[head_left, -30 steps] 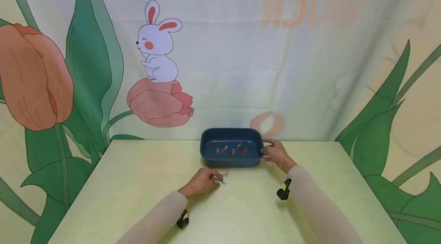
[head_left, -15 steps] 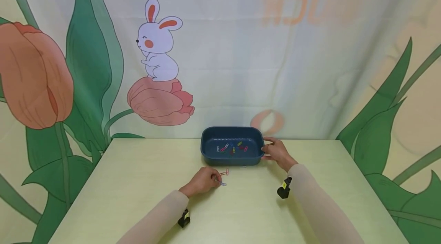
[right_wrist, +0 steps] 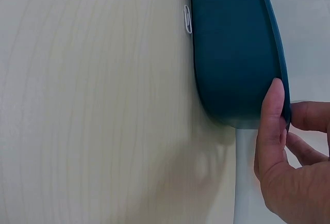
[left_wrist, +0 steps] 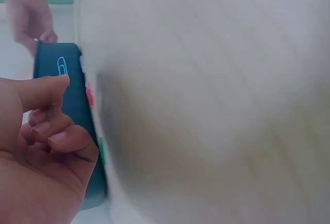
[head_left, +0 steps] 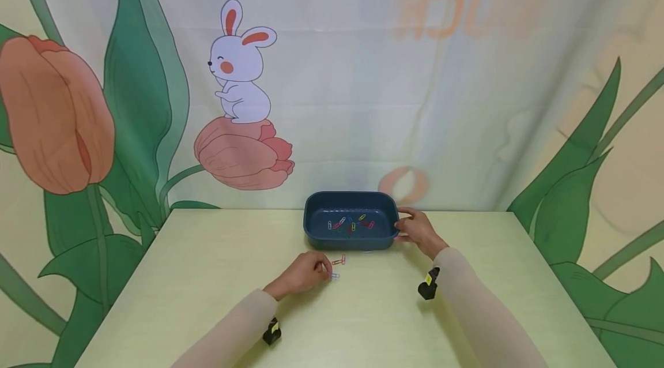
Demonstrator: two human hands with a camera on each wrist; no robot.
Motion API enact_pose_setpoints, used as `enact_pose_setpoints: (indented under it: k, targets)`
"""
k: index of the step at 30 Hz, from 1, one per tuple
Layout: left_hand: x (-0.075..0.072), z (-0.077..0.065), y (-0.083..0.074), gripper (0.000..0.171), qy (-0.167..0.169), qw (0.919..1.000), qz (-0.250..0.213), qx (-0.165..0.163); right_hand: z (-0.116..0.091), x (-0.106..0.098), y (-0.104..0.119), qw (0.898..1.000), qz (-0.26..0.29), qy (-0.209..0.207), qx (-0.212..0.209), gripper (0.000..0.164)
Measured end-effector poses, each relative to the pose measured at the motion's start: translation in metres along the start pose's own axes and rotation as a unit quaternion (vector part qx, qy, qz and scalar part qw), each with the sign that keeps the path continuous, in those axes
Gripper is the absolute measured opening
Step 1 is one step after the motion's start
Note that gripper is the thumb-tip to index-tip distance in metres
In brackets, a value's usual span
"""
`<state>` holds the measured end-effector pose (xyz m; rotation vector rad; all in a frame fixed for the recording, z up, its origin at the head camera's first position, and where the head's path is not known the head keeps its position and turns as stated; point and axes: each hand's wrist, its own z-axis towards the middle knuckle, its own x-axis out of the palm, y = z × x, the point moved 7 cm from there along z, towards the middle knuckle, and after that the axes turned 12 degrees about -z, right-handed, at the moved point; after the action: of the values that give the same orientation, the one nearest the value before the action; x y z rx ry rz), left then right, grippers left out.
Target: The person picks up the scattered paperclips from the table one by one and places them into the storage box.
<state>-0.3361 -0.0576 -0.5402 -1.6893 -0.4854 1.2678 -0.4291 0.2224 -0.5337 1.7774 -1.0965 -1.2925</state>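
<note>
My left hand (head_left: 306, 273) pinches a light blue paper clip (head_left: 335, 276) between thumb and finger, low over the table in front of the bin. In the left wrist view the paper clip (left_wrist: 62, 65) sticks out past the thumb tip, and the other fingers are curled. At the right end of the dark blue plastic bin (head_left: 350, 244), my right hand (head_left: 419, 234) grips the wall. The right wrist view shows its thumb on the near side of the rim (right_wrist: 281, 64) and fingers behind. Several coloured paper clips (head_left: 354, 226) lie inside the bin.
Two reddish paper clips (head_left: 338, 262) lie on the table just ahead of the left fingertips. A white paper clip (right_wrist: 187, 19) lies against the bin's near side. Behind the table (head_left: 218, 247) hangs a printed curtain (head_left: 332, 97) with a rabbit and tulips.
The blue paper clip has swung from slanted to nearly level in the left fingers. The left hand has drawn slightly away from the reddish clips. The right hand keeps its grip on the bin.
</note>
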Motion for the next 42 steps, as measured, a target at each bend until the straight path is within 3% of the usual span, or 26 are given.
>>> enact_pose_setpoints:
  k: [9, 13, 27, 35, 42]
  targets:
    - [-0.019, -0.008, -0.032, 0.005, -0.010, 0.9954, -0.094, -0.015, -0.003, 0.001, 0.002, 1.000, -0.003, -0.004, 0.005, 0.059]
    - [-0.028, -0.009, -0.046, 0.005, -0.016, 0.9933, -0.114, -0.009, -0.003, 0.000, 0.002, 1.000, -0.004, -0.003, 0.003, 0.058]
    - [-0.064, 0.005, -0.066, 0.005, -0.055, 0.9931, -0.103, -0.006, -0.003, 0.001, 0.002, 1.000, 0.002, -0.003, 0.003, 0.057]
    - [-0.080, 0.023, -0.087, 0.006, -0.058, 0.9955, -0.074, 0.008, 0.000, -0.001, 0.000, 1.000, 0.002, -0.001, 0.003, 0.058]
    - [-0.091, 0.038, -0.091, 0.007, -0.096, 0.9912, -0.092, -0.005, 0.001, -0.001, 0.000, 1.000, 0.002, -0.001, 0.003, 0.057]
